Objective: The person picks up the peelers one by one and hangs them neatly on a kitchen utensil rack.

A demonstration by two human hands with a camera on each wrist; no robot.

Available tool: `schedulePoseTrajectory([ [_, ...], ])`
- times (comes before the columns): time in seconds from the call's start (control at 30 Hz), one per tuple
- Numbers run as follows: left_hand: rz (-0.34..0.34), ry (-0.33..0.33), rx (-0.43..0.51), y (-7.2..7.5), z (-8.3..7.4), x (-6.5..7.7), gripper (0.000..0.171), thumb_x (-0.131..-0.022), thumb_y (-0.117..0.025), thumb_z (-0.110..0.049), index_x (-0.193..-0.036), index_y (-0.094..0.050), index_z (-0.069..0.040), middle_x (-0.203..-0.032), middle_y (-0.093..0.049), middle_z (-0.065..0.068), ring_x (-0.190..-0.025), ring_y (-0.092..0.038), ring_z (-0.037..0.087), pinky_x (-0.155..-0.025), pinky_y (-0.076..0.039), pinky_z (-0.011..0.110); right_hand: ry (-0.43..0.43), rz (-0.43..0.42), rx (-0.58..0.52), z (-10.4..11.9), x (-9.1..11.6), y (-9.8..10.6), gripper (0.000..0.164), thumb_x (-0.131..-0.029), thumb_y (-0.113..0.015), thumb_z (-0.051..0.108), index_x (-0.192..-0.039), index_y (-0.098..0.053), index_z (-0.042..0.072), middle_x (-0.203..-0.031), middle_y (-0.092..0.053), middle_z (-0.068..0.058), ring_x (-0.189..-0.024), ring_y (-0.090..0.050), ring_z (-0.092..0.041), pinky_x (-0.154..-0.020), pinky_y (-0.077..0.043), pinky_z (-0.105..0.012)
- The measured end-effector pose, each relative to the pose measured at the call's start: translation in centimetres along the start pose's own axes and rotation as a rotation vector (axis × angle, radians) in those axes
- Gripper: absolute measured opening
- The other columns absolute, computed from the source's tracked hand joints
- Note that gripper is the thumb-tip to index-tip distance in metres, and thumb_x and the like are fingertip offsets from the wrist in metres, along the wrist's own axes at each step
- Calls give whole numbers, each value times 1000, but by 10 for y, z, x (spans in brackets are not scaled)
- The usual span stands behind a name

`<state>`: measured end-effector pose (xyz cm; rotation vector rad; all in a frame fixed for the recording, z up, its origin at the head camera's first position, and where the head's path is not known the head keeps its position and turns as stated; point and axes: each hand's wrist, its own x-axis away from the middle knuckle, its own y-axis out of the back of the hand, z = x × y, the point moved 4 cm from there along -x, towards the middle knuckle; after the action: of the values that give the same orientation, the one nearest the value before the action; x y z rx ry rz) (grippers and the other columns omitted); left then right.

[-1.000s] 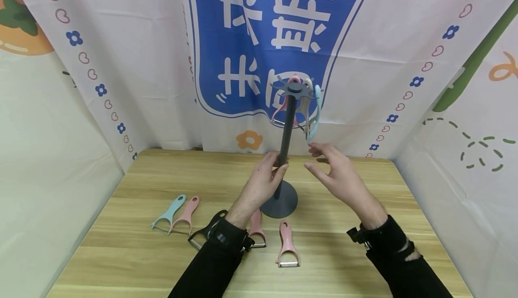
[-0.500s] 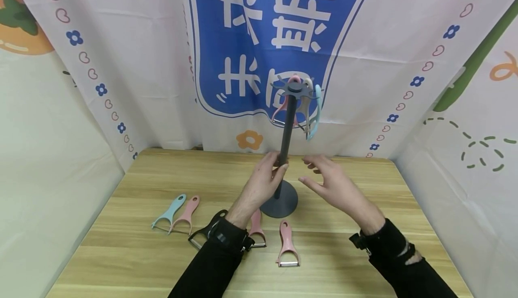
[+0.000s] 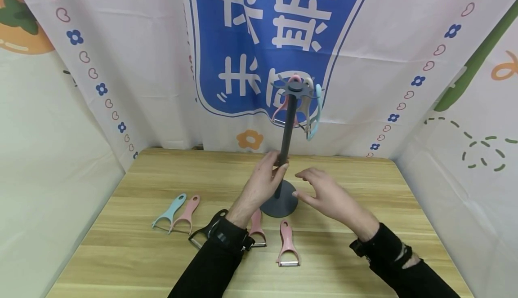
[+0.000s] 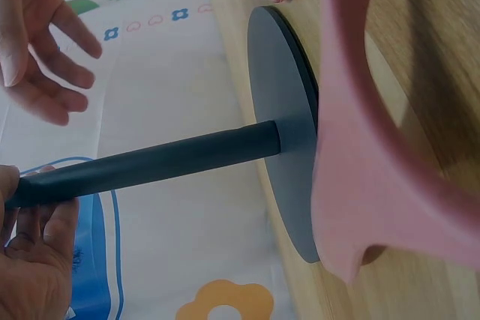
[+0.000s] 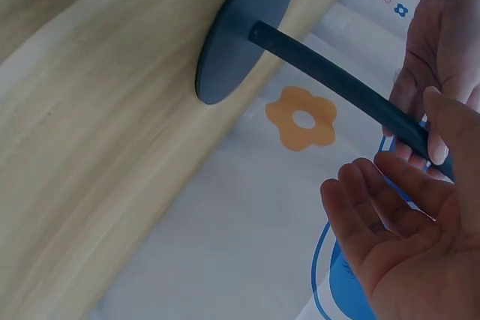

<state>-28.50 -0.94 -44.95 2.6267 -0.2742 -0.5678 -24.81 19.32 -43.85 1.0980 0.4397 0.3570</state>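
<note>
My left hand (image 3: 263, 179) grips the pole of a dark grey stand (image 3: 287, 129), fingers and thumb around it. Just right of the pole, my right hand (image 3: 325, 195) is held in the air with relaxed fingers, holding nothing. From the stand's hooked top hang a pink peeler (image 3: 281, 109), a pale grey peeler (image 3: 305, 105) and a light blue peeler (image 3: 318, 109). Another pink peeler (image 3: 286, 238) lies in front of the round base. In the right wrist view the right palm (image 5: 412, 260) faces up near the pole.
Under the left forearm, a black peeler (image 3: 208, 229) and a pink peeler (image 3: 256, 223) are partly hidden. Farther left lie a light blue peeler (image 3: 174, 207) and a pink one (image 3: 188, 212) on the wooden table (image 3: 121, 244). A printed cloth (image 3: 154, 86) hangs behind.
My right hand has moved down and left, away from the hanging light blue peeler to beside the lower pole. My left hand and the stand stay in place.
</note>
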Motion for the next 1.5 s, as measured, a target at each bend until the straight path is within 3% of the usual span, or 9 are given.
schedulePoseTrajectory([
  [0.27, -1, -5, 3, 0, 1, -1, 25, -122, -66, -17, -144, -69, -4, -138, -73, 18, -135, -78, 36, -116, -71, 47, -4, 60, 44, 6, 5, -19, 54, -111, -86, 37, -150, -73, 2, -149, -77, -19, -139, -77, -38, -118, -68, -58],
  [0.53, 3, -6, -7, -1, 2, -1, 29, -123, -65, -18, -146, -68, -1, -138, -73, 18, -136, -78, 36, -117, -71, 48, 38, 71, 104, 14, 10, -33, 57, -108, -90, 36, -147, -74, -2, -144, -80, -21, -132, -80, -38, -113, -71, -55],
  [0.83, 3, 8, 2, -1, 1, 0, 28, -123, -66, -18, -146, -69, -3, -137, -73, 17, -135, -78, 35, -117, -71, 47, 8, 99, 173, 18, 18, -48, 67, -104, -93, 40, -147, -73, -7, -149, -76, -28, -137, -77, -43, -118, -68, -58],
  [1.07, 6, 9, 11, 0, 1, 0, 30, -123, -64, -18, -147, -69, -1, -138, -73, 17, -135, -78, 35, -117, -71, 46, 30, 123, 193, 27, 22, -58, 56, -102, -95, 42, -129, -79, -4, -124, -82, -17, -112, -80, -30, -98, -75, -49],
  [1.3, 9, 20, 7, -1, 1, 0, 31, -123, -64, -20, -148, -68, -2, -140, -73, 17, -136, -77, 35, -117, -71, 46, 47, 138, 224, 35, 30, -65, 37, -103, -92, 38, -115, -81, 5, -109, -79, -6, -100, -76, -20, -86, -73, -40],
  [1.4, 11, 24, 10, 0, 1, 1, 31, -123, -65, -20, -148, -68, -3, -140, -73, 17, -137, -77, 35, -117, -71, 46, 67, 133, 217, 38, 32, -67, 34, -102, -92, 36, -116, -81, 7, -102, -76, -1, -94, -73, -17, -79, -70, -37],
  [1.5, 12, 24, 15, 0, 0, 1, 30, -123, -65, -20, -148, -68, -3, -141, -73, 16, -137, -77, 34, -118, -71, 46, 85, 136, 216, 39, 33, -69, 43, -100, -95, 39, -125, -81, 7, -101, -75, 3, -94, -73, -16, -77, -67, -34],
])
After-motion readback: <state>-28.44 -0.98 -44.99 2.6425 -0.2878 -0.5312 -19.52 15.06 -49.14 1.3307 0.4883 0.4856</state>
